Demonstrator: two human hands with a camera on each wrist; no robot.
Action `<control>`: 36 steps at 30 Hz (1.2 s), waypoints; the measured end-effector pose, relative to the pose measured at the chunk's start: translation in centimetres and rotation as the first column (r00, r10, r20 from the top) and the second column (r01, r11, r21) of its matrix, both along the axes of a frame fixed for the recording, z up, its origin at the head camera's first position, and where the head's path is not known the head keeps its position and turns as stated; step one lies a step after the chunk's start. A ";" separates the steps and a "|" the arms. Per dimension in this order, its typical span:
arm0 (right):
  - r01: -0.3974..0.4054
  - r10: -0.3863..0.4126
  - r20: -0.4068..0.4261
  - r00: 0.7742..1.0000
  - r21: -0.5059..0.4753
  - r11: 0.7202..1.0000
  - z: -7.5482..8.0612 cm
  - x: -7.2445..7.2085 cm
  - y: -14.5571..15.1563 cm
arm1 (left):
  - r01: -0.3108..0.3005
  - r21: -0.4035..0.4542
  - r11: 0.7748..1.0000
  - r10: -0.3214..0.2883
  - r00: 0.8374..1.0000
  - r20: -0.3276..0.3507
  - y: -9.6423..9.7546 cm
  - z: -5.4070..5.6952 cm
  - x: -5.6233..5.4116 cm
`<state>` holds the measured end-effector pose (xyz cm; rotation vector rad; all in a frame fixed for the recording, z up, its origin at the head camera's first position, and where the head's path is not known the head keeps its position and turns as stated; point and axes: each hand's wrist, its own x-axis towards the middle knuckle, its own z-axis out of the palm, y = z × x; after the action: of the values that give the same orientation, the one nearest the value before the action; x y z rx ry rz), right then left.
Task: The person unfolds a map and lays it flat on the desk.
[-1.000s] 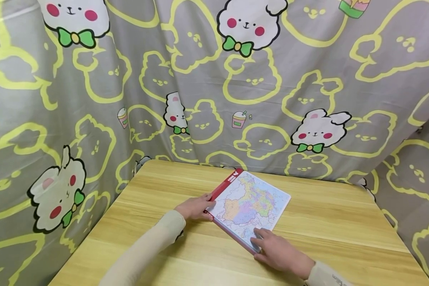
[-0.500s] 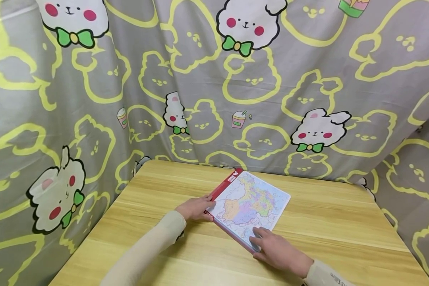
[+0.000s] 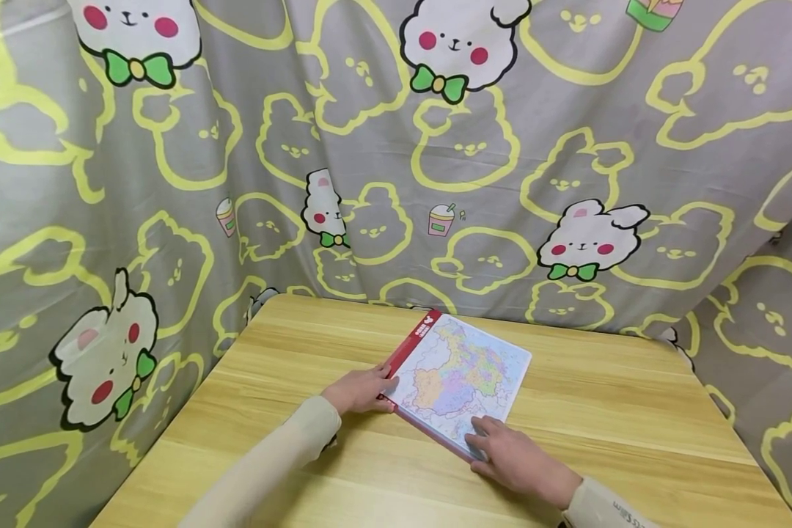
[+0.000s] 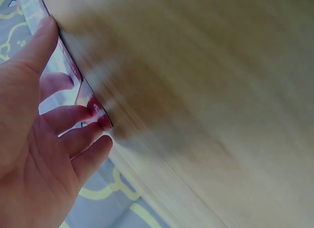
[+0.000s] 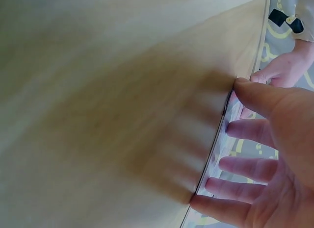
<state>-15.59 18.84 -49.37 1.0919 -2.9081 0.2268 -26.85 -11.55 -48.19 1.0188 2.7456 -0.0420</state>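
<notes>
A flat rectangular map board [image 3: 458,389] lies at an angle on the wooden table. Its face carries a coloured map, and a red strip with white lettering [image 3: 409,341] runs along its left side. At the board's left corner, my left hand [image 3: 359,390] touches the edge and the strip with thumb and fingertips. On the near right corner rests my right hand [image 3: 521,458], its fingers spread over the map and its thumb at the near edge. Both wrist views show fairly straight fingers meeting the board's rim. The board's underside is hidden.
The wooden table [image 3: 607,396] extends around the board. A grey curtain [image 3: 383,147] printed with yellow outlines and white rabbits hangs along the back and both sides. The table's back edge lies just behind the board's far corner.
The board has turned slightly counterclockwise, its far and right corners shifting a little left. Both hands keep contact; the right hand has moved slightly with the near corner.
</notes>
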 end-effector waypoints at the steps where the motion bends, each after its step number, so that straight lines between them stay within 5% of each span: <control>1: -0.004 0.004 -0.001 1.000 0.002 1.000 0.0 0.0 0.1 | 0.005 -0.002 1.000 -0.005 1.000 -0.009 0.0 -0.1 0.1; 36: -0.026 0.026 -0.049 0.998 0.010 1.000 0.2 -1.3 1.3 | 0.148 -0.030 0.988 -0.151 0.976 -0.159 0.1 -0.4 2.0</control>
<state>-16.87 20.13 -49.19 1.1204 -2.8563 0.1838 -24.80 -11.44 -48.59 1.2679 2.7973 -0.1805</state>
